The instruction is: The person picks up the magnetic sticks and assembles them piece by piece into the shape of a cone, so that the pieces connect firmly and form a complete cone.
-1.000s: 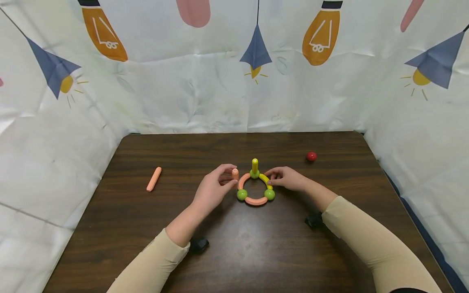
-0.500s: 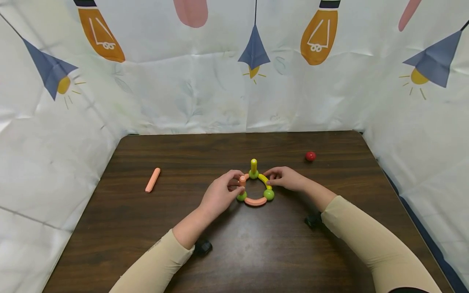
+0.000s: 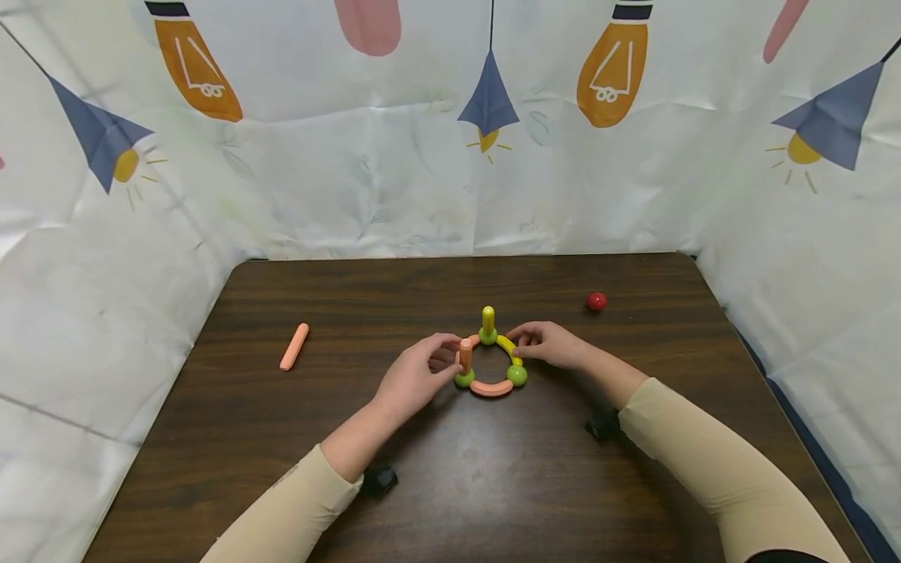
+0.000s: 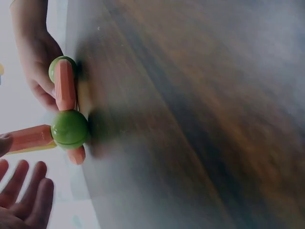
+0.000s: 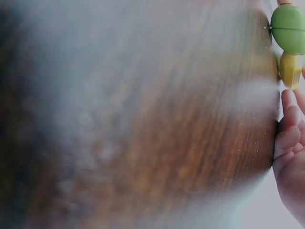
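A ring of curved sticks and green balls lies on the table. An orange stick (image 3: 465,356) stands upright in its left green ball (image 3: 464,378). My left hand (image 3: 417,374) is beside this stick. In the left wrist view, the thumb (image 4: 5,143) overlaps the stick's upper end and the other fingers (image 4: 40,195) are spread away from it. My right hand (image 3: 549,344) pinches the yellow curved stick (image 3: 508,346) on the ring's right side. A yellow stick (image 3: 488,320) rises from the back green ball (image 3: 488,337). The front is an orange curved stick (image 3: 491,389).
A loose orange stick (image 3: 294,346) lies at the left of the brown table (image 3: 486,485). At the back right sits a red ball (image 3: 597,301). A patterned white cloth (image 3: 338,188) hangs behind and along both sides.
My left hand brought the orange stick rightward onto the left green ball, where it now stands. Then the hand drew slightly back to the left. The right hand stayed in place.
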Available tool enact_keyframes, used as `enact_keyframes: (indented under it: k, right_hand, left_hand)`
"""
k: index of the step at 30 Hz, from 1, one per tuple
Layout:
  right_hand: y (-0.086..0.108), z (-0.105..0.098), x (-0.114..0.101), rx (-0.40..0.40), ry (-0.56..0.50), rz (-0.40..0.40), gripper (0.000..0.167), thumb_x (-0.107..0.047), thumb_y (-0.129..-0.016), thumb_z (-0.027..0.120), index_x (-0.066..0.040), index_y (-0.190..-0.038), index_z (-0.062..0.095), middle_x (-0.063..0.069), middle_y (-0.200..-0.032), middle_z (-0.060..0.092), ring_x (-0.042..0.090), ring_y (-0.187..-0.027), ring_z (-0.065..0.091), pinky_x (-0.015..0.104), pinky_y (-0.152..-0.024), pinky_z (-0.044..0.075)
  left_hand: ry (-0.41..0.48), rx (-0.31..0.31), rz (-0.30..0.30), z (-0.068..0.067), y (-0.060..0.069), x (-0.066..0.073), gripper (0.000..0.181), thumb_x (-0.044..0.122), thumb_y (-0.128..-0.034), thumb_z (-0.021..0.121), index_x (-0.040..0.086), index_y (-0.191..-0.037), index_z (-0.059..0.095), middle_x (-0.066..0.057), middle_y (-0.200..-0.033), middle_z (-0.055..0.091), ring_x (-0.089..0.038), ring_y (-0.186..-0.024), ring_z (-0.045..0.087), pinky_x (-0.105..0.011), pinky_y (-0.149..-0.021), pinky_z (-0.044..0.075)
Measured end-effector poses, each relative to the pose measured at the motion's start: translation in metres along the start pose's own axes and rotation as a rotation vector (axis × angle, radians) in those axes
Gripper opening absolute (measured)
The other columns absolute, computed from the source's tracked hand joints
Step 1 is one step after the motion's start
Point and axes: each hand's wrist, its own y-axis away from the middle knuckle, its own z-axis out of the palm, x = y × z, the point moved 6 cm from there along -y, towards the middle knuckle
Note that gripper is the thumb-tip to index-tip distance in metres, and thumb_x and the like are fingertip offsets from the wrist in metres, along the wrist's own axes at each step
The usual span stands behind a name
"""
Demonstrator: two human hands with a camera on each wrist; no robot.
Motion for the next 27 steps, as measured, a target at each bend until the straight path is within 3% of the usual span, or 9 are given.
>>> enact_keyframes:
  k: [6,13,18,27]
  right_hand:
    - [0.007,0.0,-0.001,0.022,0.018,-0.014,0.037,-0.021,-0.095,0.069,-0.012,-0.13,0.063,0.002,-0.096,0.063,0.019,-0.078,0.055,0.033,-0.07,0.045]
    - [0.012,0.0,-0.004,0.02,0.057,-0.046,0.036,-0.022,-0.095,0.07,-0.016,-0.13,0.064,0.002,-0.11,0.063,0.018,-0.084,0.056,0.034,-0.076,0.047]
    - [0.011,0.001,-0.006,0.025,0.083,-0.065,0.036,-0.023,-0.094,0.07,-0.018,-0.129,0.065,0.002,-0.115,0.061,0.018,-0.084,0.054,0.035,-0.075,0.046]
    - [0.011,0.002,-0.007,0.023,0.143,-0.066,0.035,-0.026,-0.093,0.072,-0.021,-0.128,0.068,-0.002,-0.114,0.062,0.016,-0.082,0.052,0.033,-0.073,0.045]
  left_hand:
    - [-0.136,-0.078,-0.06,0.007,-0.001,-0.011,0.038,0.025,-0.0905,0.075,0.022,-0.126,0.063,0.005,-0.114,0.066,-0.011,-0.094,0.065,-0.038,-0.08,0.053]
    - [-0.205,-0.153,-0.15,0.014,-0.003,-0.019,0.037,0.028,-0.0883,0.077,0.02,-0.122,0.064,0.004,-0.108,0.067,-0.015,-0.095,0.064,-0.04,-0.081,0.052]
    - [-0.244,-0.169,-0.146,0.019,-0.006,-0.019,0.039,0.029,-0.0878,0.078,0.018,-0.122,0.063,0.003,-0.104,0.066,-0.016,-0.095,0.063,-0.041,-0.083,0.052]
    - [-0.283,-0.178,-0.131,0.025,-0.011,-0.018,0.042,0.031,-0.0877,0.078,0.017,-0.122,0.058,0.003,-0.102,0.064,-0.013,-0.086,0.061,-0.037,-0.073,0.051]
